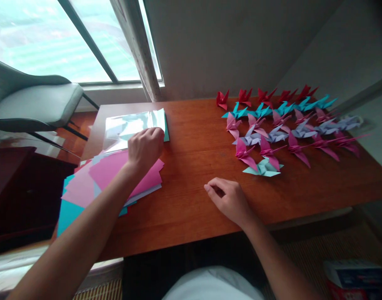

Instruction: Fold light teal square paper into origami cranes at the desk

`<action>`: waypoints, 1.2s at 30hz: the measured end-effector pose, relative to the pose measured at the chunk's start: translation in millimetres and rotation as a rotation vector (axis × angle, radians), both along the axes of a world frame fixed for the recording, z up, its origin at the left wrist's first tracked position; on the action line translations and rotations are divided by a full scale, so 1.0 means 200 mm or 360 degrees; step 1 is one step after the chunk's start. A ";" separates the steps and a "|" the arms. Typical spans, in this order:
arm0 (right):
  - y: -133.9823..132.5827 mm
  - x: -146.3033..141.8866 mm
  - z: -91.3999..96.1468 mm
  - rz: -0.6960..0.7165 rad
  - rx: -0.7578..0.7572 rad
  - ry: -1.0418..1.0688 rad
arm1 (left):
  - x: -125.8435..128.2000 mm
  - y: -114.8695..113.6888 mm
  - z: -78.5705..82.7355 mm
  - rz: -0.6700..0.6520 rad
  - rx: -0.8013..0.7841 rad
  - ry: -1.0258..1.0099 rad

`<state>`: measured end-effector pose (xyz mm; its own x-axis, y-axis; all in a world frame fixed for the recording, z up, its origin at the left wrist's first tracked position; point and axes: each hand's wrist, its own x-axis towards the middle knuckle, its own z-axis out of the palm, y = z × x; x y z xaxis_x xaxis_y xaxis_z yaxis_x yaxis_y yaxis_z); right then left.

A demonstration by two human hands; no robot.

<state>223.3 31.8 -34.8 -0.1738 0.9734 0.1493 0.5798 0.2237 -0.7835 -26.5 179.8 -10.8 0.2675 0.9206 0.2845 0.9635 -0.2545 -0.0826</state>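
My left hand (146,148) is over the near right part of a clear plastic packet (128,125) with pale green paper (166,129) showing at its right edge. Its fingers are curled closed, and their tips are hidden, so what they grip cannot be made out. Below it, partly behind my forearm, lie loose sheets of coloured paper (108,168) in pink, lilac, blue and red. My right hand (228,198) rests on the table's near middle, fingers curled in towards the thumb, with nothing visible in them. Nearest to it sits a pale green folded paper crane (263,167).
Rows of paper cranes in red (265,98), blue (262,110), light pink (280,119), lilac (277,134) and dark pink (298,150) cover the right side of the wooden table (191,166). A chair (37,104) stands by the window at left.
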 end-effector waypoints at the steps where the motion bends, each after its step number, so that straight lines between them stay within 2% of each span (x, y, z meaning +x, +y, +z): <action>1: 0.00 0.00 0.00 -0.0001 0.0001 -0.0001 | 0.00 0.00 -0.01 0.0006 -0.0068 0.0027; 5: 0.00 0.00 0.00 0.0001 -0.0003 -0.0008 | 0.01 0.00 -0.01 -0.0059 -0.0256 0.0101; 11: 0.00 -0.01 0.00 -0.0009 -0.0008 -0.0012 | -0.06 0.03 -0.01 -0.0085 -0.0305 0.0123; 14: 0.00 -0.01 0.00 -0.0012 -0.0011 -0.0013 | -0.12 0.04 0.02 0.0018 -0.0242 0.0050; 18: 0.00 -0.01 0.00 -0.0005 -0.0012 -0.0013 | -0.17 0.05 0.05 0.0192 0.0066 -0.0388; 21: 0.00 -0.01 0.00 0.0002 -0.0020 -0.0026 | -0.19 0.06 0.05 0.0239 0.0117 -0.0485; 27: 0.01 -0.01 0.04 -0.0032 -0.0116 0.0124 | -0.19 0.06 0.01 0.0074 0.0056 -0.0579; 28: 0.04 -0.03 0.06 -0.0056 -0.0129 0.0165 | -0.19 0.05 0.01 0.0051 0.0059 -0.0596; 31: 0.20 -0.13 0.13 0.0063 -0.0186 0.0310 | -0.20 0.04 -0.01 0.0000 0.0102 -0.0644; 33: 0.36 -0.23 0.16 0.0124 -0.0217 0.0369 | -0.19 0.03 -0.02 -0.0049 0.0109 -0.0646; 36: 0.64 -0.39 0.17 0.0107 -0.0522 0.0619 | -0.14 -0.01 -0.03 -0.0153 0.0080 -0.0605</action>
<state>146.0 158.9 -0.4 -0.2301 0.9685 -0.0957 0.2240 -0.0431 -0.9736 -55.1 178.2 -17.0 0.2186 0.8789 0.4239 0.8998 -0.3496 0.2610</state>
